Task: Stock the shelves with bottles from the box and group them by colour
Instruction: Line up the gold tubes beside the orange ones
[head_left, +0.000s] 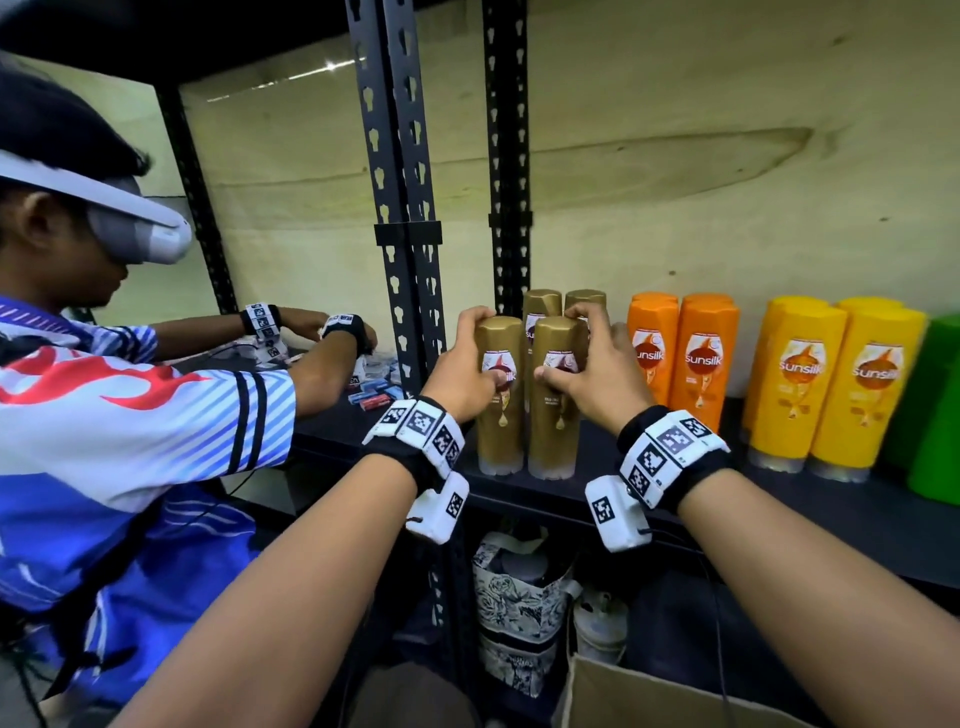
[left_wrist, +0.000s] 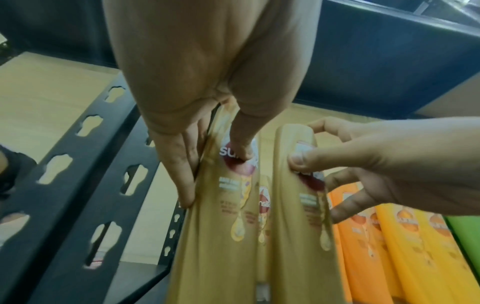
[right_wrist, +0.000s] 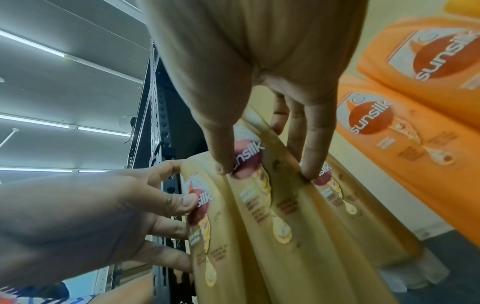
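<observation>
Two upright gold bottles (head_left: 524, 395) are standing mid-frame, side by side; left hand (head_left: 460, 371) and right hand (head_left: 597, 371) are each gripping one.

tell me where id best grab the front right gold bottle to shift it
Grip the front right gold bottle on its upper body, coming from the open front. It stands upright with gold bottles behind and to its left, so only the front and right sides are free; the right hand already holds it there, thumb on the label.

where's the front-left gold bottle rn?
In the head view the front-left gold bottle stands on the black shelf, just right of the black upright post, beside the front-right gold bottle; the left hand grips it.
</observation>
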